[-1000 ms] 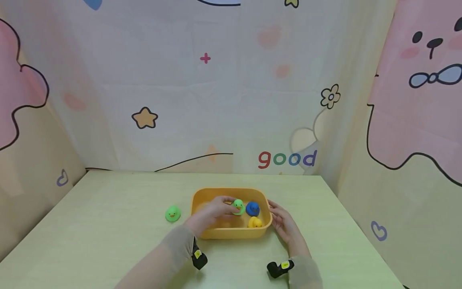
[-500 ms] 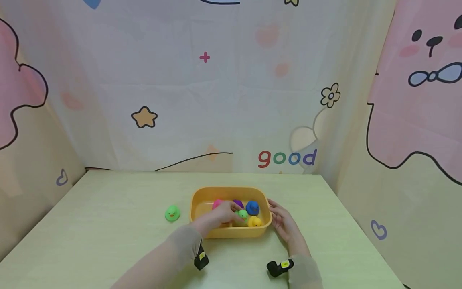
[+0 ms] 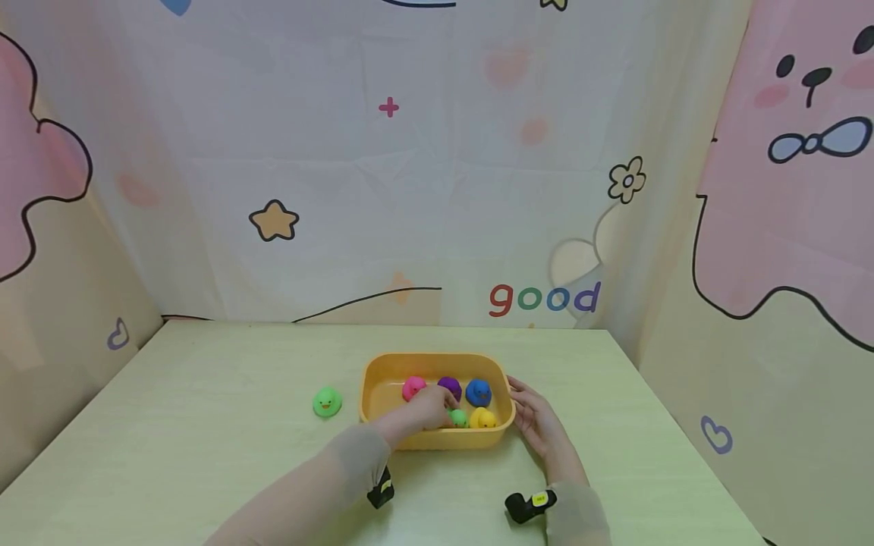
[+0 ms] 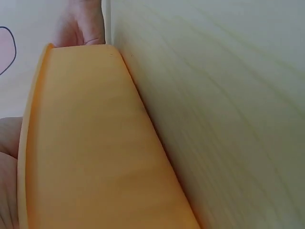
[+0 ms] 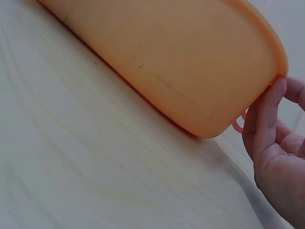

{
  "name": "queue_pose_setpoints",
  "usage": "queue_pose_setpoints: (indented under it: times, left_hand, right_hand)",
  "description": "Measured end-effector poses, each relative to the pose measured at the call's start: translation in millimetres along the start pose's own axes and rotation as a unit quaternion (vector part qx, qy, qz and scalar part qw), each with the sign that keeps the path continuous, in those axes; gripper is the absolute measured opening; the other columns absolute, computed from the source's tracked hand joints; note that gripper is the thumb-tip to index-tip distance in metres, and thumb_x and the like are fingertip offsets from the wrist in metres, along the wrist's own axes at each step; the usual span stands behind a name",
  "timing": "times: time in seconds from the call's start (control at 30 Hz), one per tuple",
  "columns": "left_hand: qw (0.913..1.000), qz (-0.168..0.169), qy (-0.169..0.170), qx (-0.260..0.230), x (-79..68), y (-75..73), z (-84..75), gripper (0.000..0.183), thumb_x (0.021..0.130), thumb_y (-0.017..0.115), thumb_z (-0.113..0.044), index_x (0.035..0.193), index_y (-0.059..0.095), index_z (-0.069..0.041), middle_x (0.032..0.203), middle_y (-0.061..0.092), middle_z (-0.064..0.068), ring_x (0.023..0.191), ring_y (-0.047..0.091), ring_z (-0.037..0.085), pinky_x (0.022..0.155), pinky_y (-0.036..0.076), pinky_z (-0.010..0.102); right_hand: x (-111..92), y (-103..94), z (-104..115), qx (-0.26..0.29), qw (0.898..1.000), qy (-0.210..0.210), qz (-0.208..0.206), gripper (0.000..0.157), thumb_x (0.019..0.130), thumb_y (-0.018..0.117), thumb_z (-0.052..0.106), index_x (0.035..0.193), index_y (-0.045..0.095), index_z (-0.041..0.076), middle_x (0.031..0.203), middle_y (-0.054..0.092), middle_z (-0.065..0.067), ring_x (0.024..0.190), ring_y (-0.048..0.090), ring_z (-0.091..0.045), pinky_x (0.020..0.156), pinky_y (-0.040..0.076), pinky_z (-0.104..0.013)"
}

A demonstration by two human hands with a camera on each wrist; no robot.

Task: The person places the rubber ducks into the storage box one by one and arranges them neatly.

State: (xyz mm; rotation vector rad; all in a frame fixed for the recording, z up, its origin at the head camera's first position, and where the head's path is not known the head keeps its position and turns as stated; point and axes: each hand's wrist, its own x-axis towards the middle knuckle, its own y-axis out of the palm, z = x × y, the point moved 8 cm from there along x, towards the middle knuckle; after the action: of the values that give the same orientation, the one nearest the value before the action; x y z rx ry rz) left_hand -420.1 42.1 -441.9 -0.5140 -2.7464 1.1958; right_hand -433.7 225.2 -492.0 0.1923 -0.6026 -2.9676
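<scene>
In the head view my left hand (image 3: 430,408) reaches over the near rim into a yellow-orange plastic tub (image 3: 444,440). Its fingertips pinch a small green rubber duck (image 3: 459,418), partly covered by the fingers, low in the tub. Around it in the tub are a yellow duck (image 3: 483,418), a blue duck (image 3: 479,393), a purple duck (image 3: 449,387) and a pink duck (image 3: 413,388). My right hand (image 3: 539,421) rests against the tub's right end; the right wrist view shows its fingers (image 5: 269,112) touching the wall just under the rim.
A second green rubber duck (image 3: 327,403) sits on the pale wooden table (image 3: 205,425), left of the tub. Behind the table hangs a printed cloth backdrop (image 3: 328,152), with more printed cloth along both sides.
My left hand has carried the green duck toward the tub's near side and lowered it beside the yellow one. The pink and purple ducks have come into sight. My right hand has stayed put.
</scene>
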Motion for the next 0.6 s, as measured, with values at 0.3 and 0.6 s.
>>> queue_pose_setpoints:
  times: [0.3, 0.6]
  left_hand:
    - [0.9988, 0.043, 0.025, -0.001, -11.0, -20.6, -9.2, 0.034, 0.077, 0.080, -0.008, 0.108, 0.067, 0.000, 0.112, 0.067, 0.014, 0.103, 0.061, 0.027, 0.097, 0.050, 0.042]
    - [0.9949, 0.063, 0.045, -0.064, -31.3, -84.7, 3.1, 0.042, 0.083, 0.077, -0.021, 0.120, 0.064, -0.004, 0.122, 0.064, 0.011, 0.115, 0.058, 0.032, 0.101, 0.048, 0.046]
  right_hand:
    - [0, -0.9, 0, -0.013, 1.000, -0.011, -0.002, 0.052, 0.101, 0.043, 0.006, 0.151, 0.027, -0.004, 0.102, 0.068, 0.006, 0.087, 0.067, -0.002, 0.073, 0.053, -0.012]
    - [1, -0.4, 0, -0.017, 1.000, -0.013, 0.008, 0.053, 0.102, 0.041, 0.005, 0.151, 0.023, -0.005, 0.100, 0.068, 0.007, 0.086, 0.066, -0.001, 0.072, 0.053, -0.011]
